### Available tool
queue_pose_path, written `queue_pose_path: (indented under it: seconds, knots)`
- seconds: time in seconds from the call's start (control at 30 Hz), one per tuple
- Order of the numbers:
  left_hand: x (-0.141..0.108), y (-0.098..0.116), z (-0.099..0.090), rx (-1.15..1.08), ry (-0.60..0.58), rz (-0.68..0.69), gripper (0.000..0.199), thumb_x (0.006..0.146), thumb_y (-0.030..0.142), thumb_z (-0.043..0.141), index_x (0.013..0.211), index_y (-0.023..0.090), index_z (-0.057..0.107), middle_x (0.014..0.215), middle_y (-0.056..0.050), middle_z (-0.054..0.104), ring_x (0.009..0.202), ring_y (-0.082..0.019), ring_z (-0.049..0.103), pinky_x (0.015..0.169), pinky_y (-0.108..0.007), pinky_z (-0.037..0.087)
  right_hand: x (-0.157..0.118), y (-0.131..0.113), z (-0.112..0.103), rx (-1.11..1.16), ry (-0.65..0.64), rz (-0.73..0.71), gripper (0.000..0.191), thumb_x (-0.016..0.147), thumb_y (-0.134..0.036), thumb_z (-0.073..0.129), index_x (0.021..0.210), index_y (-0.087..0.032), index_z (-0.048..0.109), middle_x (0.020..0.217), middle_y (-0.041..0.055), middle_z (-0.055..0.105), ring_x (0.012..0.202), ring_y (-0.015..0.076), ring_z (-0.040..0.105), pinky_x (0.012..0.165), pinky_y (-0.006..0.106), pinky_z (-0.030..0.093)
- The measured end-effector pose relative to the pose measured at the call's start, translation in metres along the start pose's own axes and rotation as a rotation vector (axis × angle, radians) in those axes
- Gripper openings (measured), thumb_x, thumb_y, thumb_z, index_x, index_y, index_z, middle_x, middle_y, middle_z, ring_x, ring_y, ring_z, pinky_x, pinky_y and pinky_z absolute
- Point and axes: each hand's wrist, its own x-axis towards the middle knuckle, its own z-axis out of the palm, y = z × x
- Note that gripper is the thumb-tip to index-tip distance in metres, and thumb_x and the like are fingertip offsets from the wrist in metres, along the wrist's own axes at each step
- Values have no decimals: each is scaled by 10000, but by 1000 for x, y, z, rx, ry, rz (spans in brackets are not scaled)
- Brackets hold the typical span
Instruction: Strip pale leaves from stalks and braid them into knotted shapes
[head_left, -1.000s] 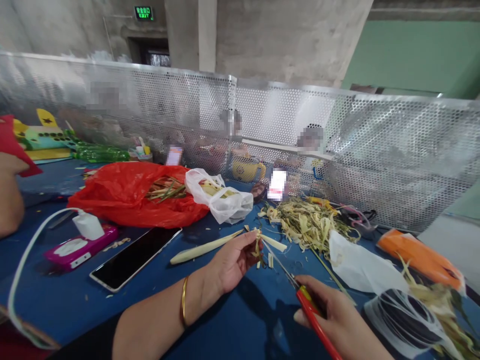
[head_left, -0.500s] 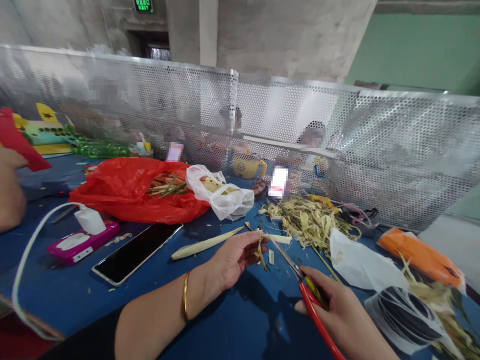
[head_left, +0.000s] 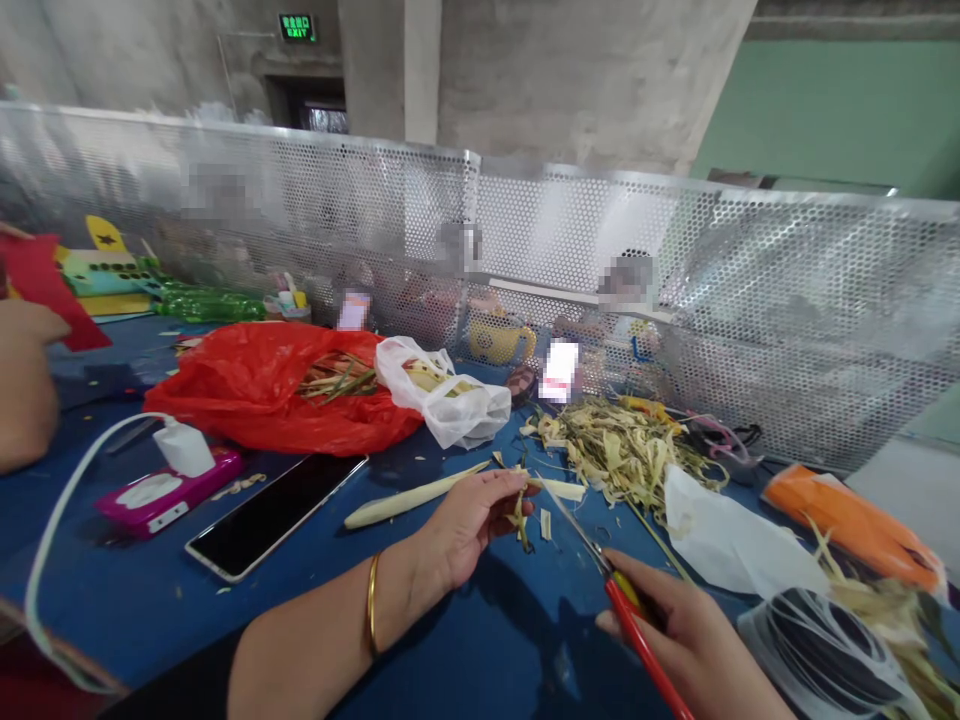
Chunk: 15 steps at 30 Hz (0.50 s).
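Note:
My left hand [head_left: 480, 515], a gold bangle on its wrist, pinches a small twisted piece of dried husk [head_left: 520, 518] between thumb and fingers. In my right hand [head_left: 679, 620] are scissors [head_left: 626, 610] with red and yellow handles, their thin metal tips pointing at the pinched piece. Whether the blades touch it I cannot tell. A pale flat husk strip [head_left: 566, 490] reaches out to the right of my left fingertips. Behind that wrist lies a long pale stalk-like roll [head_left: 397, 503] on the blue table [head_left: 480, 650].
A heap of dried husks [head_left: 630, 445] lies behind the scissors, near a metal mesh screen [head_left: 360, 220]. Left are a red plastic bag [head_left: 247, 400], a white bag [head_left: 465, 405], a phone [head_left: 277, 520] and a purple power strip [head_left: 150, 495]. A wrapped dark spool [head_left: 825, 655] is at right.
The whole view has shifted slightly downward in the frame. Both hands keep nearly the same pose and hold. At far left, another person's hand with red material has moved a little.

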Motion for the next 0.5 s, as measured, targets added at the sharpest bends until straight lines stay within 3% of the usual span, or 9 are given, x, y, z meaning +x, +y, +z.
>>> queue_pose_path:
  seconds: [0.33,0.5]
  knots:
    - [1,1,-1,5,0,13,146,723,237,744,809,140,677,840,-46,702,636,-105,599,612,-222,466,-1,-3,0,-60,-48,14,391,786,-423,658,1070,-163,725,806,38,710,826,237,637,741,252,515]
    - [3,2,-2,6,-1,22,147,730,242,747,801,135,677,818,-37,697,614,-97,583,596,-213,456,-1,-2,1,-58,-39,9,366,757,-408,691,1026,-166,743,710,22,692,803,241,641,704,243,520]
